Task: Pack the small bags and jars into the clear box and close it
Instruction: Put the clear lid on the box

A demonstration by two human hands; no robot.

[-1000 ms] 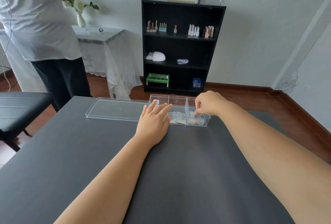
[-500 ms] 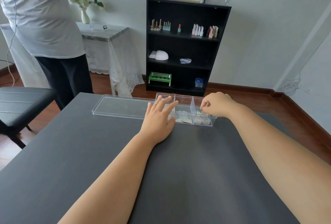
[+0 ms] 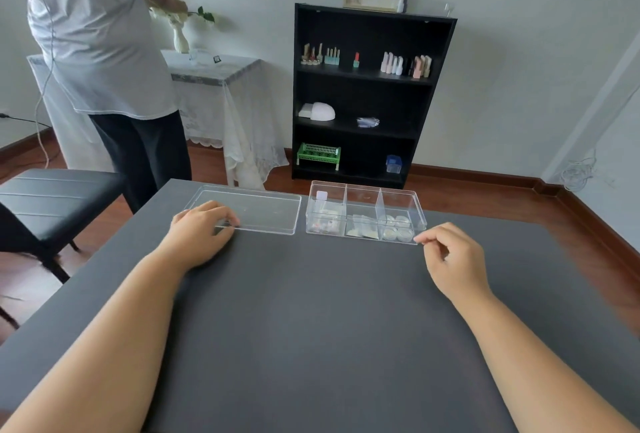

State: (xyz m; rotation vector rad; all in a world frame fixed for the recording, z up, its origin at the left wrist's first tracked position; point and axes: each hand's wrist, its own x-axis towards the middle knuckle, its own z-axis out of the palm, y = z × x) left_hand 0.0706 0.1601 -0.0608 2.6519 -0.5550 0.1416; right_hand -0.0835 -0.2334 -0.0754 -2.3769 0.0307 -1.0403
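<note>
Your left hand [image 3: 201,235] lies curled over the near left corner of the lid [image 3: 247,212], fingertips on its front edge; whether it actually grips the lid cannot be told. Your right hand [image 3: 450,259] is loosely curled with nothing in it, thumb and forefinger pinched together just at the near right corner of the box [image 3: 363,212]. The box sits open on the dark table [image 3: 311,328], just right of the lid and a little apart from it. It has three compartments: small bags and a white-labelled item in the left one, flat bags [image 3: 362,226] in the middle, round jars [image 3: 398,228] in the right. No writing on them can be read. Nothing lies on the table between your hands and the box. Beyond the box stands a black shelf [image 3: 367,96] with small bottles, a white lamp and a green basket. Left of the shelf is a cloth-covered side table [image 3: 221,93] with a vase, where a person [image 3: 100,51] in a white shirt stands. A black bench [image 3: 52,200] is left of the lid.
</note>
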